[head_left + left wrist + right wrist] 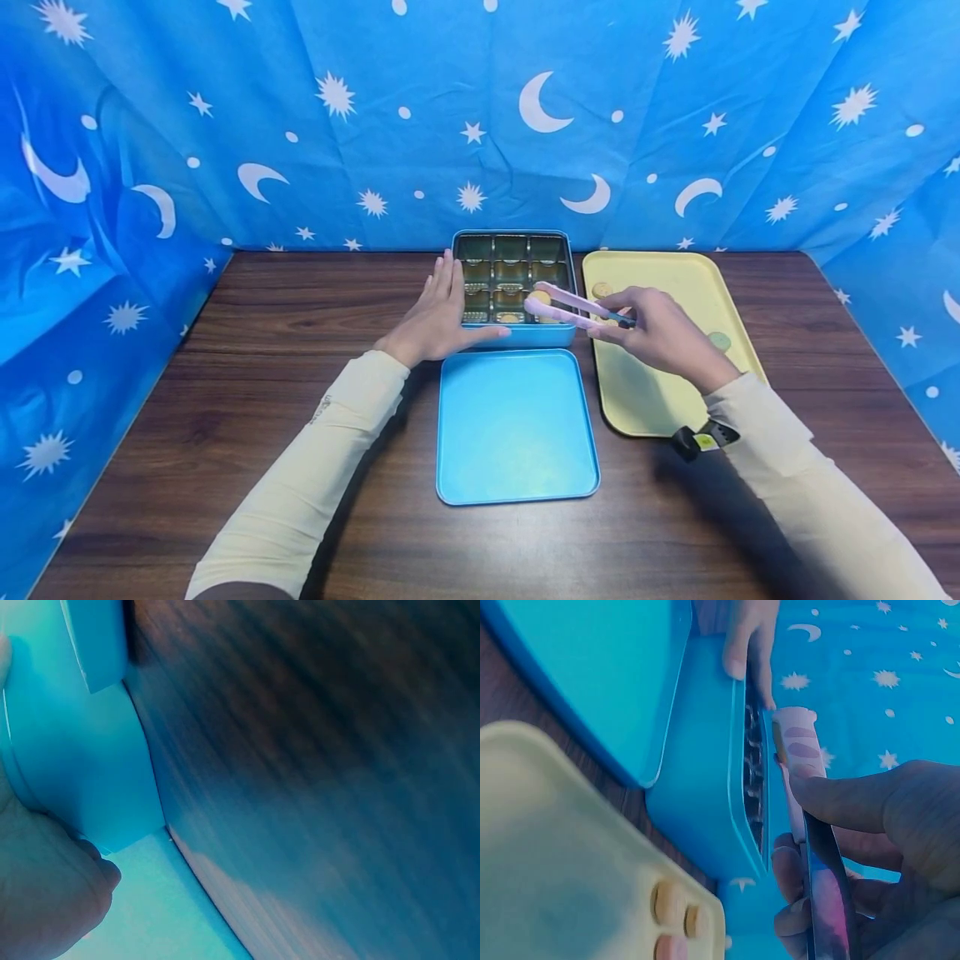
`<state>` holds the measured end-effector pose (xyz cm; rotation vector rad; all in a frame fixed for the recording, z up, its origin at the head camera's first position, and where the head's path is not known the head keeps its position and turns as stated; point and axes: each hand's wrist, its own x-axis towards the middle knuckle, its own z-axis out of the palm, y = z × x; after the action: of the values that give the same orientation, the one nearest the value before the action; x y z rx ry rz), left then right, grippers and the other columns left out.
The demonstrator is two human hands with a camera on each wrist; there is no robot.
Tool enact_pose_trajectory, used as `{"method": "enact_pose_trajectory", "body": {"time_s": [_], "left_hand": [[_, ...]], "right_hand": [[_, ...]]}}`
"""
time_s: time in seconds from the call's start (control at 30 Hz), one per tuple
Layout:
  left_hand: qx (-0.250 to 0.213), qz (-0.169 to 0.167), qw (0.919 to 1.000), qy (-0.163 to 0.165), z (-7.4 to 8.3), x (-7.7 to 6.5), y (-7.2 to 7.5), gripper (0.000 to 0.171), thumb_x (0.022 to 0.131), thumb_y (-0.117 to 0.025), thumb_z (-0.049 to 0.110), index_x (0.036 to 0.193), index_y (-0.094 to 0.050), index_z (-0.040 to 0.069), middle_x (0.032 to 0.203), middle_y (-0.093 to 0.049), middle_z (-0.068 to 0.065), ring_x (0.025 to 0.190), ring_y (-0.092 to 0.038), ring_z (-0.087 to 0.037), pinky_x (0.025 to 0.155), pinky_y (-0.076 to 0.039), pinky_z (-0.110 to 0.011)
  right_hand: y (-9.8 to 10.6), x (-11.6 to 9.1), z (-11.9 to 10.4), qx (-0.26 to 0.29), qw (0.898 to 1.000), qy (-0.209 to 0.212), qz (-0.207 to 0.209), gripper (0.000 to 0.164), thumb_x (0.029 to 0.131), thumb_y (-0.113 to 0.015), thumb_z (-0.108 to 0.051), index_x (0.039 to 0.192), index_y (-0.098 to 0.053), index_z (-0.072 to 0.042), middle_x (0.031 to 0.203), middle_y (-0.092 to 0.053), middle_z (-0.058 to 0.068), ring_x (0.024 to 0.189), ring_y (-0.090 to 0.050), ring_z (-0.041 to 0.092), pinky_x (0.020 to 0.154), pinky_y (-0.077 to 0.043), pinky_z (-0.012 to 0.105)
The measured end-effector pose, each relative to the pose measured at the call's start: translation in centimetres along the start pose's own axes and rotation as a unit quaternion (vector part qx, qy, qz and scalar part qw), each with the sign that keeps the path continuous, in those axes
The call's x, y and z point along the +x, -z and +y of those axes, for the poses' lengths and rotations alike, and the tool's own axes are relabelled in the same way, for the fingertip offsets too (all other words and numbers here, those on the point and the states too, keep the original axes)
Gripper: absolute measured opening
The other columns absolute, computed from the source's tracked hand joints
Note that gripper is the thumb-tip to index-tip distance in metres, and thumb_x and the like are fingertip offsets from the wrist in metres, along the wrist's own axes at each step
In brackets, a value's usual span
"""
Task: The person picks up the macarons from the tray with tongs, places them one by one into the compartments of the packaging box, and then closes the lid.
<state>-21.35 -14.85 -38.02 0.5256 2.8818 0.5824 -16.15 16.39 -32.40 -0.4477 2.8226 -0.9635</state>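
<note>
In the head view, my right hand (660, 329) holds pink tongs (576, 302) that pinch a round yellow cookie (541, 297) over the front right of a blue tin (536, 337). A gold divided liner (511, 272) fills the tin. Another cookie (510, 317) lies in its front middle compartment. My left hand (435, 321) rests against the tin's left side, fingers straight, thumb stretched along the front edge. The right wrist view shows thumb and fingers around the tongs (826, 877). In the left wrist view, part of the left hand (52, 881) touches the tin wall (90, 765).
Right of the tin lies a yellow tray (645, 412) with several cookies, among them a yellow cookie (602, 289), a green cookie (720, 342) and a pink cookie (672, 947). The blue lid (517, 429) lies before the tin. A starry curtain (435, 150) hangs behind the table.
</note>
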Motion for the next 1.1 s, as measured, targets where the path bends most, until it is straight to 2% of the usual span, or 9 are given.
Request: {"method": "enact_pose_trajectory", "body": {"time_s": [0.3, 0.53, 0.83, 0.97, 1.1], "left_hand": [[0.006, -0.004, 1.0000, 0.002, 0.1, -0.1, 0.1, 0.135, 0.078, -0.050, 0.089, 0.159, 0.011, 0.000, 0.165, 0.025, -0.016, 0.153, 0.017, -0.032, 0.123, -0.001, -0.048], [0.006, -0.002, 1.0000, 0.003, 0.0, 0.0, 0.0, 0.135, 0.078, -0.049, 0.090, 0.159, 0.011, 0.000, 0.165, 0.023, -0.016, 0.152, 0.019, -0.030, 0.123, -0.001, -0.050], [0.002, 0.000, 1.0000, 0.002, 0.1, 0.0, 0.0, 0.134, 0.080, -0.049, 0.088, 0.159, 0.011, 0.000, 0.166, 0.022, -0.016, 0.152, 0.022, -0.028, 0.123, 0.000, -0.050], [0.000, -0.002, 1.0000, 0.005, 0.1, 0.0, 0.0, 0.133, 0.080, -0.050, 0.088, 0.159, 0.011, 0.000, 0.166, 0.023, -0.015, 0.152, 0.020, -0.031, 0.123, -0.001, -0.050], [-0.002, -0.003, 1.0000, 0.008, 0.1, 0.0, 0.0, 0.133, 0.080, -0.050, 0.088, 0.160, 0.010, 0.000, 0.166, 0.023, -0.015, 0.152, 0.020, -0.030, 0.123, -0.001, -0.050]], "right_hand": [[-1.9, 2.4, -1.7, 0.010, 1.000, 0.021, -0.012, 0.038, 0.093, -0.075, -0.018, 0.125, -0.070, 0.003, 0.107, -0.070, 0.017, 0.069, -0.048, 0.024, 0.057, -0.041, 0.034], [-3.3, 3.5, -2.8, 0.019, 0.999, 0.034, -0.018, 0.039, 0.095, -0.074, -0.021, 0.126, -0.070, 0.001, 0.097, -0.070, 0.014, 0.070, -0.050, 0.025, 0.058, -0.040, 0.034], [-4.7, 4.1, -3.3, 0.028, 0.999, 0.028, -0.017, 0.040, 0.095, -0.074, -0.022, 0.129, -0.069, 0.000, 0.116, -0.071, 0.016, 0.072, -0.051, 0.025, 0.058, -0.038, 0.033], [-4.8, 4.2, -3.4, 0.025, 0.999, 0.024, -0.015, 0.042, 0.095, -0.074, -0.022, 0.129, -0.068, 0.001, 0.120, -0.069, 0.017, 0.080, -0.055, 0.026, 0.062, -0.042, 0.033], [-4.8, 4.2, -3.5, 0.022, 0.999, 0.021, -0.018, 0.042, 0.095, -0.074, -0.022, 0.130, -0.068, 0.000, 0.125, -0.068, 0.017, 0.090, -0.060, 0.028, 0.071, -0.050, 0.037]]}}
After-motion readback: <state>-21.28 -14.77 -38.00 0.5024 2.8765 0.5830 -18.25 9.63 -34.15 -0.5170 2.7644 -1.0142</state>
